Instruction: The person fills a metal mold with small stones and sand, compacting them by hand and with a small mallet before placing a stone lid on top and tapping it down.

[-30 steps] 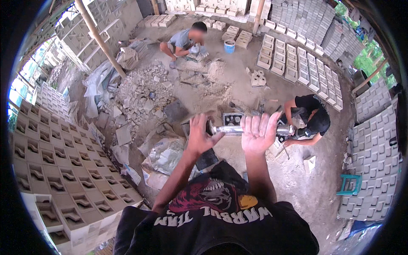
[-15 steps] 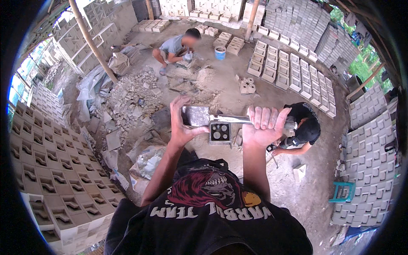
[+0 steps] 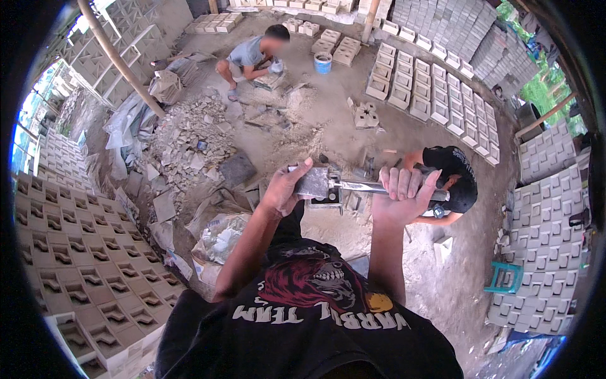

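Observation:
I hold a metal tamper crosswise in front of my chest. Its flat, dusty grey rectangular head (image 3: 314,184) is on the left, and a shiny tubular handle (image 3: 361,186) runs to the right. My left hand (image 3: 282,191) grips the outer edge of the head, with the thumb along its top. The fingers of my right hand (image 3: 402,191) are wrapped round the handle near its far end. Under the tamper, a dark square mould (image 3: 326,204) shows only in part, its inside mostly hidden by the head.
A person in black (image 3: 449,180) crouches close on my right; another in grey (image 3: 247,58) squats far left by rubble (image 3: 189,136). Patterned blocks (image 3: 95,252) are stacked left, more blocks (image 3: 435,101) lie in rows far right. A blue bucket (image 3: 322,63) and green stool (image 3: 504,277) stand around.
Both hands and the tamper have shifted right, and the head now covers much of the mould. My left hand has closed further around the head's edge. The view has tilted slightly.

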